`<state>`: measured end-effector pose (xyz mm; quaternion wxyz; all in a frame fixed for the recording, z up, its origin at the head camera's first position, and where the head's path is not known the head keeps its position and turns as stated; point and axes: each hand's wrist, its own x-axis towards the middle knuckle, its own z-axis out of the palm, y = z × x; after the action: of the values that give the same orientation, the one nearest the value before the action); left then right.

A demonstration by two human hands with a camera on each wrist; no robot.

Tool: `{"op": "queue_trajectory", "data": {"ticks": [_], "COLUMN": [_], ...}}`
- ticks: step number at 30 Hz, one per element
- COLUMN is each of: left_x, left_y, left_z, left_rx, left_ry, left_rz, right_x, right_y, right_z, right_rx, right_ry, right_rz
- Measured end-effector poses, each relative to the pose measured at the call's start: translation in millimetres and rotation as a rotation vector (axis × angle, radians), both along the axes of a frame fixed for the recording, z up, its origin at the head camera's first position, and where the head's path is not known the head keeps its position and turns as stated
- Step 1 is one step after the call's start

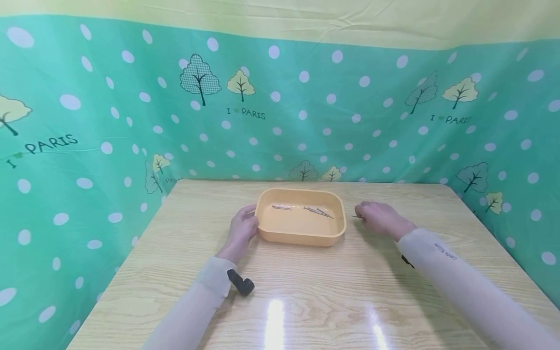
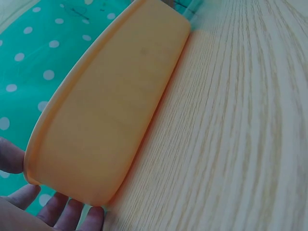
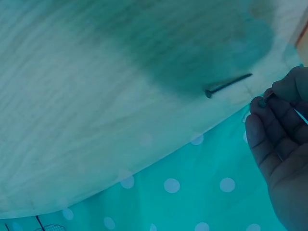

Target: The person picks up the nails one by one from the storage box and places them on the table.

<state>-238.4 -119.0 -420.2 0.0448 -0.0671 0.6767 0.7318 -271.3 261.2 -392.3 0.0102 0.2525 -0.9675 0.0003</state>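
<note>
My left hand [image 1: 242, 229] grips the left end of a yellow-orange plastic tray [image 1: 302, 239]. In the left wrist view its thumb is at the rim and its fingertips [image 2: 72, 211] lie along the outer wall. Several thin metal nails [image 1: 282, 208] lie inside on the tray floor. To the right of the tray, my right hand [image 1: 380, 217] pinches a small nail [image 3: 263, 101] between thumb and fingers, mostly hidden by them. Another dark nail [image 3: 228, 85] with a flat head lies on the tabletop close to these fingertips in the right wrist view.
The tray stands on a light wood-grain table [image 1: 306, 287] near its far edge. A green dotted curtain [image 1: 280, 136] with tree prints hangs behind and along both sides. A black strap piece [image 1: 240, 282] sits at the left wrist.
</note>
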Motion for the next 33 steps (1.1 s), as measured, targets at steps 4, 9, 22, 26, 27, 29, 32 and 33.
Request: {"op": "queue_trajectory", "data": {"ticks": [4,9,22,26,27,29,32,33], "left_x": [0.6,3.8,-1.1,-0.8,-0.8,-0.9,-0.8,-0.7], "left_y": [0.0,0.0,1.3,1.0,0.8,0.1,-0.6,-1.0], "left_z": [1.2,5.5,-3.4,-3.4,-3.2,-3.0,-2.3,-2.0], "left_rx": [-0.006,-0.009,0.026,0.027,0.024,0.022,0.025,0.027], "left_ry": [0.003,-0.002,0.009,0.011,0.011,0.010,0.009,0.007], "left_rz": [-0.002,-0.008,0.015,0.020,0.021,0.020,0.014,0.012], "right_x": [1.0,0.4,1.7,2.0,2.0,2.0,1.3,1.1], "right_y": [3,4,10,11,11,11,11,10], "right_z": [-5.5,-11.3,-25.5,-24.7,-24.2,-23.1,-22.2,-22.0], "right_rx": [0.017,0.029,0.036,0.035,0.036,0.036,0.041,0.042], "right_ry": [-0.012,-0.048,-0.053,-0.033,-0.029,-0.027,-0.032,-0.034], "right_rz": [-0.003,-0.027,-0.064,-0.050,-0.046,-0.045,-0.049,-0.053]}}
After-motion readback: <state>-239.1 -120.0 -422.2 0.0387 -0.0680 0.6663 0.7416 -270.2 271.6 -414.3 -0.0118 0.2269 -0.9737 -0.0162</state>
